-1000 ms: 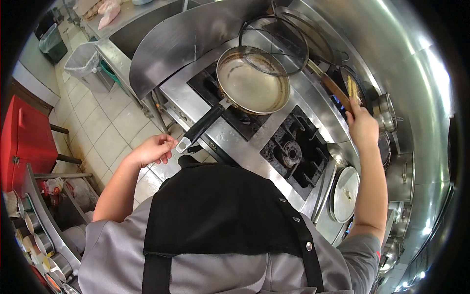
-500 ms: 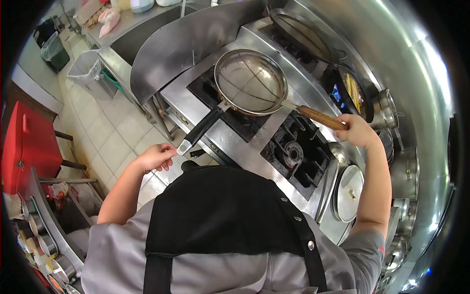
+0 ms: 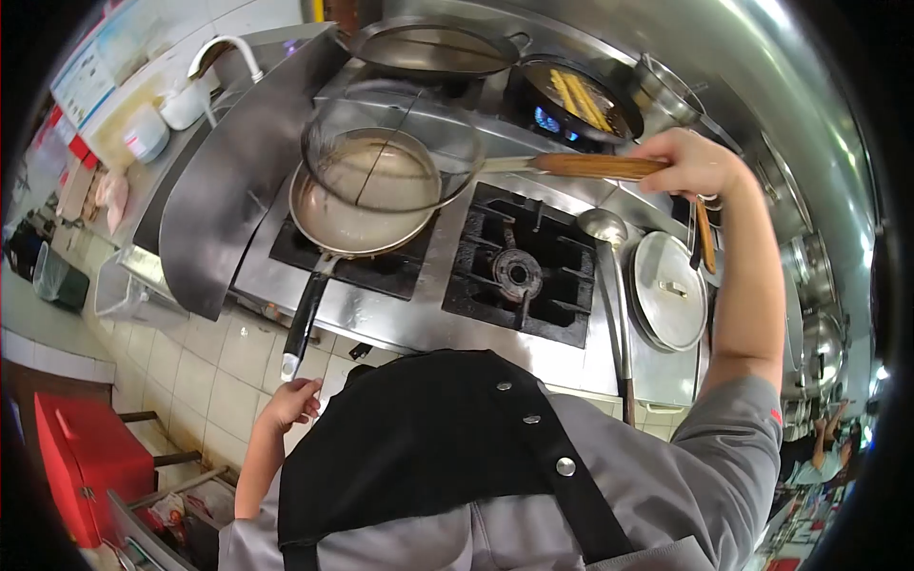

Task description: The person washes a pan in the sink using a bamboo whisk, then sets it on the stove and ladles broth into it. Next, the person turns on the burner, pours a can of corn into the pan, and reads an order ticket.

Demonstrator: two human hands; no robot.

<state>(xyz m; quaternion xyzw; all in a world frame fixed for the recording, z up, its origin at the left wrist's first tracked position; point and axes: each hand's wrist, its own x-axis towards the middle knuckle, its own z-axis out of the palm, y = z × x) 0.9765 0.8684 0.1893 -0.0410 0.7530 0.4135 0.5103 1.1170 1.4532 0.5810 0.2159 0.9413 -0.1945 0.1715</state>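
Note:
My right hand point(image 3: 693, 162) is closed around the wooden handle of a large round mesh strainer point(image 3: 388, 150). The strainer is raised above a light-coloured frying pan point(image 3: 352, 234), partly covering it from view, and its mesh is blurred. The pan sits over the left front burner, its black handle point(image 3: 306, 314) pointing toward me. Just below that handle's end is my left hand point(image 3: 290, 404), fingers loosely curled and a little apart, with nothing visible in them. It appears separate from the handle.
Long yellow pieces point(image 3: 579, 98) lie in a dark pan point(image 3: 535, 84) over a blue flame. Beside it stands a wide wok point(image 3: 433, 48). A bare burner point(image 3: 517, 274), a ladle point(image 3: 617, 285) and a round lid point(image 3: 670, 290) are nearer. A curved metal shield point(image 3: 224, 205) borders the left side.
My right hand has lifted the strainer off the pan and it now hangs blurred above it. My view has turned right. My left hand stays near the pan handle's end.

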